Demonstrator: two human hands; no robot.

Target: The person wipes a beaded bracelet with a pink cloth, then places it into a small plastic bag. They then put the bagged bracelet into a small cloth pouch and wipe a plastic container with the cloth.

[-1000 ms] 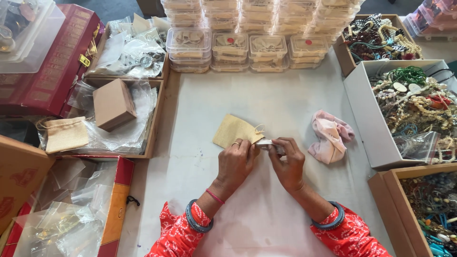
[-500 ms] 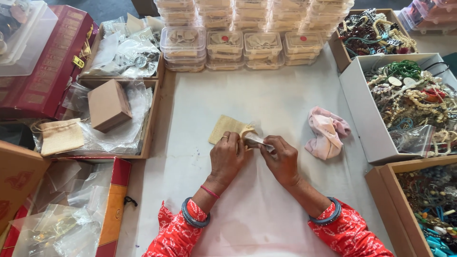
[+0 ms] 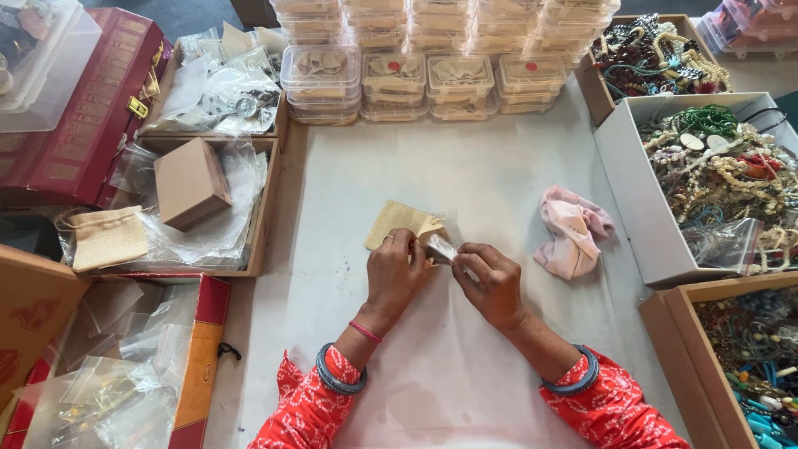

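Left hand (image 3: 397,270) pinches the beige cloth pouch (image 3: 401,226) at its mouth; right hand (image 3: 494,280) grips a small clear packet (image 3: 441,248) entering it. Both look light, limp, probably slippery film: best held at the edges.

Bright, soft light and a mostly sharp picture.

The light is even and comes from above, so the white table cover (image 3: 465,191) looks pale and a little washed out. Shadows are small and soft; a faint one sits under the left hand (image 3: 397,270) and the right hand (image 3: 492,281). The clear plastic boxes (image 3: 399,58) at the top shine a bit, and the clear bags (image 3: 208,83) on the left have small white glints. The middle is clear and easy to see. The corners bend and stretch outward, and the far edges look a little soft. The beads in the white box (image 3: 632,199) are too tiny to see clearly.
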